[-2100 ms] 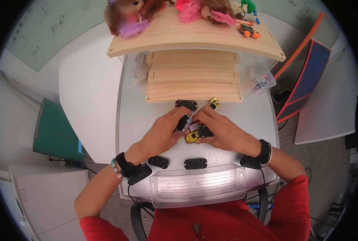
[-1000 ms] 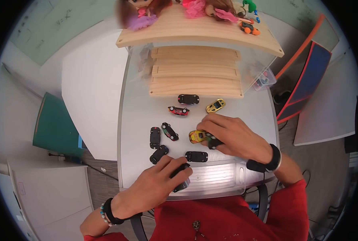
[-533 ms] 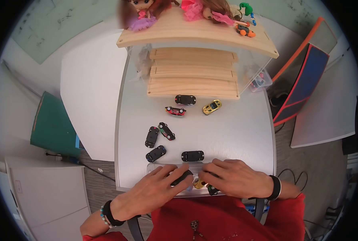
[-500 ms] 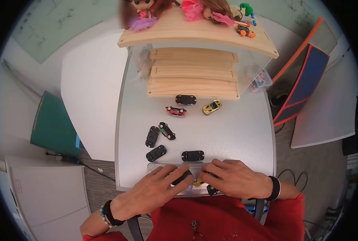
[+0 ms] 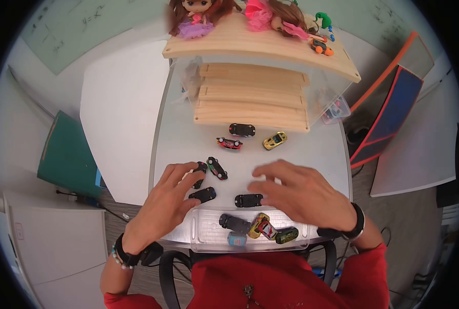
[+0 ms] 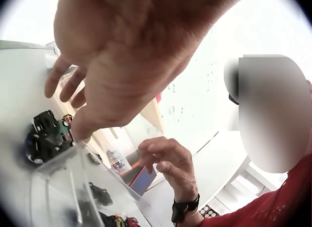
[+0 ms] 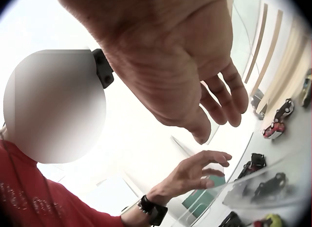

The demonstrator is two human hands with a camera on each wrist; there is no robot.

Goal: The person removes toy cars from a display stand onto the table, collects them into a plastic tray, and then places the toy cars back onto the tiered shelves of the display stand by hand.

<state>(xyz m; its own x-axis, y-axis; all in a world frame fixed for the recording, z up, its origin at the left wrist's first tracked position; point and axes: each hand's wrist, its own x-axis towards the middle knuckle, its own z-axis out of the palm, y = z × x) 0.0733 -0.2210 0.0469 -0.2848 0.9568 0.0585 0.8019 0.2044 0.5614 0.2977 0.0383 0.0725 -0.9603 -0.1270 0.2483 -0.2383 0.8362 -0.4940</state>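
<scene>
My left hand [image 5: 168, 198] reaches with spread fingers over two upturned black toy cars on the left, its fingertips right at the farther black toy car [image 5: 200, 177]. The nearer toy car [image 5: 203, 194] lies beside the thumb. My right hand [image 5: 309, 198] hovers with loosely bent fingers and holds nothing; its fingers come close to another upturned toy car [image 5: 248, 200]. Between the hands and my body, a clear plastic tray [image 5: 201, 239] holds several toy cars, among them a dark toy car [image 5: 234, 223], a blue one and a green toy car [image 5: 287, 235].
Farther back lie a tipped green-black toy car [image 5: 217, 168], a red toy car [image 5: 230, 143], a black toy car [image 5: 242, 130] and a gold toy car [image 5: 275, 140]. A stepped wooden rack [image 5: 250, 113] stands behind them, under a wooden shelf [image 5: 270, 46] bearing dolls.
Both hands brought toy cars to the tray and let go of them there. Now both hands have moved away from the tray, the left toward the black cars on the left, the right up and forward.
</scene>
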